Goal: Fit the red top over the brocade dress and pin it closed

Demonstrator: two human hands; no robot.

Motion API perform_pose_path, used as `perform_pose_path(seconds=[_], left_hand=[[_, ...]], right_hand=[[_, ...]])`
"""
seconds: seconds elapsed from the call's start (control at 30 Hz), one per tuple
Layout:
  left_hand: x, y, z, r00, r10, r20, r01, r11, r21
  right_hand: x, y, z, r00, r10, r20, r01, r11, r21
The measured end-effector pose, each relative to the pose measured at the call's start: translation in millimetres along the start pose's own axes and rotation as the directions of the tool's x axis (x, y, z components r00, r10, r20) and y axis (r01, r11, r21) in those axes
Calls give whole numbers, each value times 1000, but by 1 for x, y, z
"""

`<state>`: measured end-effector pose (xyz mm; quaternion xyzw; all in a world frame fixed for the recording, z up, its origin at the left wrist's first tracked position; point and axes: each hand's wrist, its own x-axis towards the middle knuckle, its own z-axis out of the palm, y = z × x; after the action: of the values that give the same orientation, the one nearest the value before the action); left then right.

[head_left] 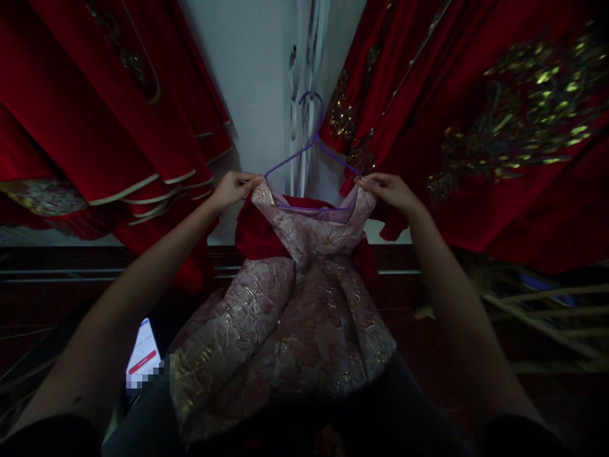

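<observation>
A small pink brocade dress (285, 317) with gold pattern hangs in front of me on a purple wire hanger (309, 149). My left hand (233, 188) pinches the dress's left shoulder at the hanger's end. My right hand (387, 189) pinches the right shoulder the same way. The skirt spreads down over my lap. A red garment (254, 235) shows behind the bodice.
Red velvet garments with cream trim (118, 127) hang at the left. Red garments with gold sequin embroidery (499, 139) hang at the right. A white wall (252, 82) lies between them. A lit phone screen (143, 355) rests low at the left. Pale rattan bars (547, 317) stand at the right.
</observation>
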<state>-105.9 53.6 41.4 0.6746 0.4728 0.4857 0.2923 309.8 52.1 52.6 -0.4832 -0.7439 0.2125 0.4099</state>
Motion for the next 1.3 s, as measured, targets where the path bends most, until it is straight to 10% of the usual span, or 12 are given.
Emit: perform_pose_path(seconds=[0.23, 0.43, 0.7, 0.87, 0.97, 1.13, 1.3], left_hand=[[4, -31, 17, 951, -57, -303, 16, 991, -134], [-14, -61, -9, 937, -96, -336, 106, 994, 13], [-62, -63, 13, 996, 49, 72, -70, 944, 323], [-49, 3, 67, 854, 381, 355, -493, 812, 313], [-28, 26, 103, 780, 463, 421, -611, 711, 350], [-30, 16, 158, 818, 384, 428, -575, 565, 592], [-78, 21, 156, 836, 397, 379, -533, 423, 732]], right_hand=[[-4, 15, 1, 968, -28, -247, 43, 997, 56], [-30, 58, -6, 857, 89, -507, -78, 996, 43], [-102, 52, 33, 923, 315, -221, -248, 926, 284], [-106, 25, 47, 961, 118, -252, -55, 969, 242], [-104, 14, 51, 962, -23, -273, 75, 980, 184], [-106, 7, 45, 936, -52, -347, 111, 982, 152], [-105, 20, 36, 829, 35, -558, 55, 988, 144]])
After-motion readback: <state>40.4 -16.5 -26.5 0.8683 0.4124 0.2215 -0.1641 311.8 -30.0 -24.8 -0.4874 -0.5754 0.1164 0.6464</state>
